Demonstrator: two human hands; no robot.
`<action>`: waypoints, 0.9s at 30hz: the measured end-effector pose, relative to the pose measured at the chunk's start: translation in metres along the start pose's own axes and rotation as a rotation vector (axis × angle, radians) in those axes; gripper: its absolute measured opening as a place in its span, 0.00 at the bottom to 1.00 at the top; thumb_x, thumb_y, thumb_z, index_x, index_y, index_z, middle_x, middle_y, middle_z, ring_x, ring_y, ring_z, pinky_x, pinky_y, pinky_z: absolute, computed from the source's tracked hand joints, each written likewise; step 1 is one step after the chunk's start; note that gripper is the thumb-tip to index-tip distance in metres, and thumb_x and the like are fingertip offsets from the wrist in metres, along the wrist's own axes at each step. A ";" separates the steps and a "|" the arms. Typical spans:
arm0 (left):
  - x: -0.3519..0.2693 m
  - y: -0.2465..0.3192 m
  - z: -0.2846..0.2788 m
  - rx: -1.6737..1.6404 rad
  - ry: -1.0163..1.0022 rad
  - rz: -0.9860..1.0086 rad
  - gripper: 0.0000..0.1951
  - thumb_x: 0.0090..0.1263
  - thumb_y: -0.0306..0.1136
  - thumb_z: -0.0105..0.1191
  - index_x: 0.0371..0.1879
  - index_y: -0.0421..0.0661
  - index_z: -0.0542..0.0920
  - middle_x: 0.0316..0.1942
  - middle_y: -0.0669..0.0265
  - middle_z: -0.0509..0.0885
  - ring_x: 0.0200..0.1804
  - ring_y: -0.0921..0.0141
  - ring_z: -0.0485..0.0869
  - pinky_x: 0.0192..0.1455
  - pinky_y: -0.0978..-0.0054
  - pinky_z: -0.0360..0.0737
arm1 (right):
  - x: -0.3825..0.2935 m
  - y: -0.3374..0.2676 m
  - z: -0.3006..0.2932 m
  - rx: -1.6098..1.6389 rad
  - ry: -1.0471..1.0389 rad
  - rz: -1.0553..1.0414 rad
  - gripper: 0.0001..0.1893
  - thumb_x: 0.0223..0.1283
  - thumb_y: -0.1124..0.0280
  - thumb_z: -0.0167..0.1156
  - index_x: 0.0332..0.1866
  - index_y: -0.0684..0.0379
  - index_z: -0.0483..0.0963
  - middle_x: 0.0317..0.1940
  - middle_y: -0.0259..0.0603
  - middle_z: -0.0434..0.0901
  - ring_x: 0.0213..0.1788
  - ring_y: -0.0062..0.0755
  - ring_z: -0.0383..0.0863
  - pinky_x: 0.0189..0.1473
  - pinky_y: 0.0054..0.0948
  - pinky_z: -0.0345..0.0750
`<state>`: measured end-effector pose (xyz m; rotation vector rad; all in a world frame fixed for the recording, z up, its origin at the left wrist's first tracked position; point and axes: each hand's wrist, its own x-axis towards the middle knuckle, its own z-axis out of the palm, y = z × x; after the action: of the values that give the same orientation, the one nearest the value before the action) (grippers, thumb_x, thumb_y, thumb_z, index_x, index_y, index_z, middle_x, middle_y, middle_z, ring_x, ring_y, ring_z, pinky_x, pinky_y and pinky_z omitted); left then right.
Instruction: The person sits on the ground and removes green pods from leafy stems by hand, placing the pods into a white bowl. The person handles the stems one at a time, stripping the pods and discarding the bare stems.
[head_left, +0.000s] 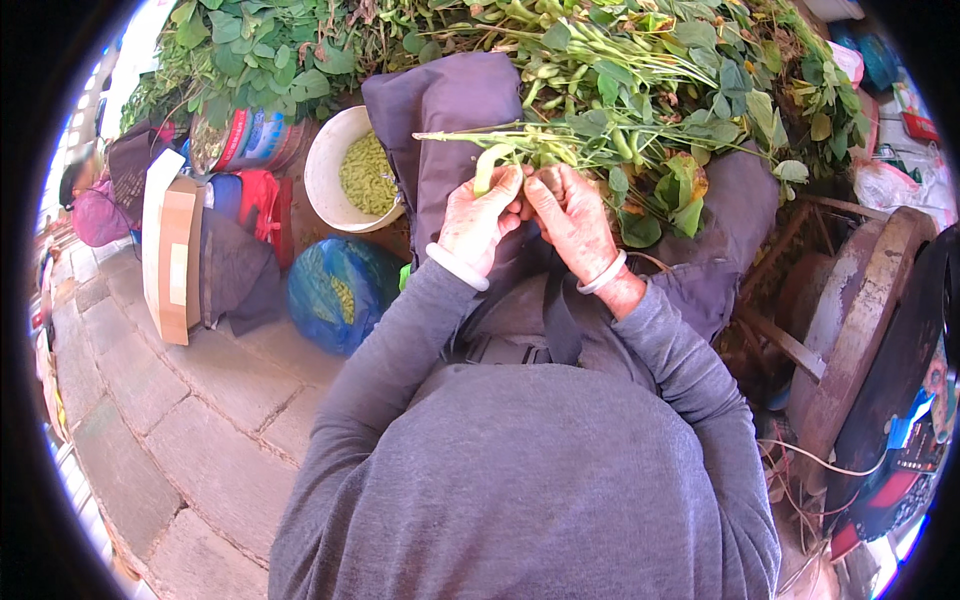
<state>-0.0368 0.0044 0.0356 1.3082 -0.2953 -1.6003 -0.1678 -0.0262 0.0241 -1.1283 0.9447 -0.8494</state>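
Note:
My left hand (487, 210) is closed around a green bean pod (489, 166), which sticks up between thumb and fingers. Against it, my right hand (568, 217) has its thumb and fingers pinched together; what they pinch is hidden. Both hands are over my lap, just below a cut bean stalk (465, 137) that lies across my dark trousers (457, 94). More leafy bean plants with pods (600, 60) are heaped beyond and to the right. Left of my knee, a white bucket (319, 176) holds many shelled green beans (367, 180).
A blue plastic bag (315, 300) with green contents sits on the stone paving (202, 442) below the bucket. Further left are a cardboard box (176, 262) and a printed round tub (247, 139). At right stands a rusty metal frame with a wheel-like rim (862, 337), near loose wires.

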 end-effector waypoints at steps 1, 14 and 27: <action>-0.001 0.000 0.003 -0.019 0.023 0.023 0.08 0.70 0.36 0.53 0.42 0.46 0.79 0.31 0.75 0.79 0.30 0.83 0.74 0.29 0.86 0.72 | -0.001 0.002 0.001 -0.219 0.062 -0.169 0.10 0.67 0.66 0.53 0.36 0.63 0.71 0.22 0.33 0.75 0.20 0.18 0.69 0.23 0.21 0.69; 0.001 -0.007 0.009 0.119 0.105 0.129 0.08 0.66 0.33 0.57 0.40 0.43 0.79 0.31 0.72 0.81 0.28 0.82 0.75 0.32 0.86 0.73 | -0.017 -0.012 -0.015 -0.195 -0.072 0.094 0.13 0.65 0.71 0.53 0.50 0.65 0.75 0.27 0.31 0.80 0.21 0.13 0.70 0.22 0.14 0.68; 0.002 -0.001 0.010 0.464 0.062 0.311 0.07 0.64 0.30 0.60 0.33 0.39 0.78 0.23 0.69 0.79 0.25 0.81 0.76 0.25 0.86 0.72 | -0.008 -0.011 -0.016 0.003 -0.145 0.214 0.08 0.65 0.69 0.53 0.37 0.63 0.77 0.25 0.29 0.78 0.21 0.12 0.70 0.22 0.14 0.65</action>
<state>-0.0460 -0.0002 0.0374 1.5648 -0.8272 -1.2649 -0.1864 -0.0272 0.0337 -1.0500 0.9238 -0.5879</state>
